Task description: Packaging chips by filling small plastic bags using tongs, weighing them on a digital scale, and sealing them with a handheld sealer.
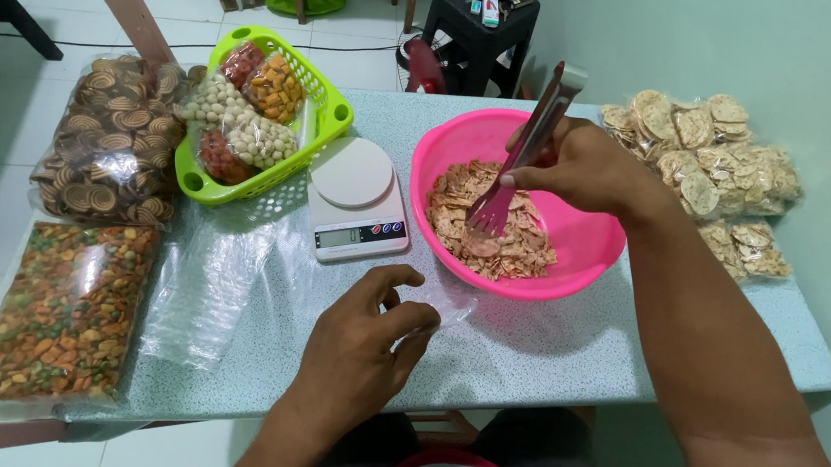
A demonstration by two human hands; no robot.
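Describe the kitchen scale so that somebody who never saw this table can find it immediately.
On the speckled table, look between the green basket and the pink bowl. The scale sits there, just beyond the left hand. It is the only flat white device, with a round plate on top and a small display.

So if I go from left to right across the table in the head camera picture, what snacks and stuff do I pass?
Clear bag of mixed orange and green snacks → lime green plastic basket → white digital kitchen scale → pink plastic bowl of reddish crisps → clear packets of pale round crackers.
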